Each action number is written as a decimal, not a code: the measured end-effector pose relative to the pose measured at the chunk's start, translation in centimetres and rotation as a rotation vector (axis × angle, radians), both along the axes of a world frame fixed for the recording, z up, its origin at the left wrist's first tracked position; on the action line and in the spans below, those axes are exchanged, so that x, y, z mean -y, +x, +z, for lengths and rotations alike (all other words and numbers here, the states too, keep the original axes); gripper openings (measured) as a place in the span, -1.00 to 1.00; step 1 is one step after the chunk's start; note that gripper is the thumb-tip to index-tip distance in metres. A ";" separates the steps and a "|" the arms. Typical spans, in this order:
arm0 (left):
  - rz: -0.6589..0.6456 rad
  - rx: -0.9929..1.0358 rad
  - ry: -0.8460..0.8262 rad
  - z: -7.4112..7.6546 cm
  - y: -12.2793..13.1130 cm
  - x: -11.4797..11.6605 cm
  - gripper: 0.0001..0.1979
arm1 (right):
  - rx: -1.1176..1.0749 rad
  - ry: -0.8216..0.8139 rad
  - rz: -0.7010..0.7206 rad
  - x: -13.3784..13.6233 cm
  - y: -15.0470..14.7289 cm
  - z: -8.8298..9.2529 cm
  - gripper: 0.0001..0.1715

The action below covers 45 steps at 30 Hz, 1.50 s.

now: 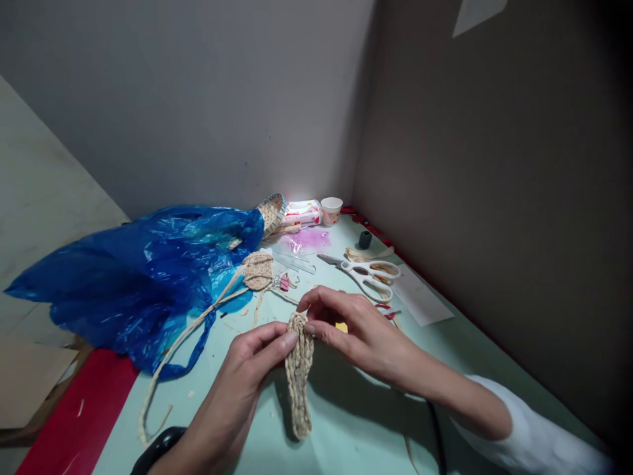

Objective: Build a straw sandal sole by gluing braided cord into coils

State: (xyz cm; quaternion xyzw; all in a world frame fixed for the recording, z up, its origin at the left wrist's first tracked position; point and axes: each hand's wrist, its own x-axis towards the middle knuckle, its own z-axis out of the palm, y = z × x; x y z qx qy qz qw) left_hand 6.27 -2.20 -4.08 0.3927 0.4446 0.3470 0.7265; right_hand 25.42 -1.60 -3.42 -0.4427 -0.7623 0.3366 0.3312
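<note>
A long, narrow piece of braided straw (299, 386) hangs upright in front of me, its strands coiled side by side. My left hand (254, 359) pinches its upper left edge between thumb and fingers. On the other side, my right hand (353, 326) has thumb and forefinger closed on the top right edge of the same piece. Behind the hands lies a round woven straw piece (258, 270) with long loose strands (190, 330) trailing left. White-handled scissors (368, 272) rest on the table beyond my right hand.
A blue plastic bag (133, 270) spreads over the table's left side, a small woven basket (273, 214) at its mouth. A paper cup (331, 212), a tissue pack (302, 214), a dark spool (364, 239) and a white paper (420, 297) lie farther back. Walls stand behind and right.
</note>
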 end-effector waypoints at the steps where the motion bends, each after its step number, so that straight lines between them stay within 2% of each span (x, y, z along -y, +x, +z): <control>1: 0.002 -0.012 0.009 0.1 0.0 0.1 -0.82 | 0.011 0.006 0.006 0.0 -0.1 0.2 -0.86; 7: 0.058 -0.091 0.134 0.0 -0.3 0.3 -0.75 | 0.053 0.075 0.010 0.2 -0.4 1.0 -0.85; 14: 0.045 -0.115 0.201 0.0 -0.6 0.5 -0.75 | 0.004 0.021 0.019 0.3 -0.8 1.0 -0.86; 21: 0.001 -0.023 0.097 0.1 -0.3 0.6 -0.77 | 0.010 0.021 0.026 0.1 -1.0 1.3 -0.82; 23: -0.012 -0.036 0.083 -0.2 -0.4 0.4 -0.78 | 0.028 0.009 -0.010 0.4 -0.6 1.8 -0.76; 26: 0.011 -0.054 0.067 -0.7 -0.7 -0.1 -0.79 | 0.171 0.049 -0.174 1.7 1.1 1.8 -0.74; 28: 0.062 -0.045 0.043 -0.9 -0.8 -0.3 -0.79 | 0.366 0.104 -0.271 3.2 2.6 0.9 -0.67; 30: 0.110 -0.016 0.015 -1.0 -1.0 -0.5 -0.79 | 0.597 0.048 -0.298 4.8 4.0 -1.0 -0.61; 32: 0.150 0.020 -0.003 -0.9 -1.0 -0.7 -0.79 | 0.789 0.054 -0.378 6.0 5.0 -3.3 -0.66; 34: 0.193 0.048 0.003 -0.8 -1.0 -0.7 -0.79 | 0.835 0.056 -0.403 6.6 5.5 -5.3 -0.74; 37: 0.230 0.083 0.017 -0.7 -1.1 -0.8 -0.79 | 0.793 0.041 -0.428 6.5 5.3 -6.7 -0.80; 40: 0.235 0.104 0.035 -1.1 -1.6 -0.7 -0.81 | 0.669 -0.056 -0.443 6.0 5.1 -6.8 -0.86; 42: 0.237 0.112 0.050 -1.4 -2.0 -0.8 -0.83 | 0.498 -0.132 -0.442 5.9 5.4 -6.7 -0.88; 45: 0.238 0.122 0.067 -2.0 -2.6 -0.9 -0.87 | 0.063 -0.244 -0.504 6.1 5.9 -6.5 -0.77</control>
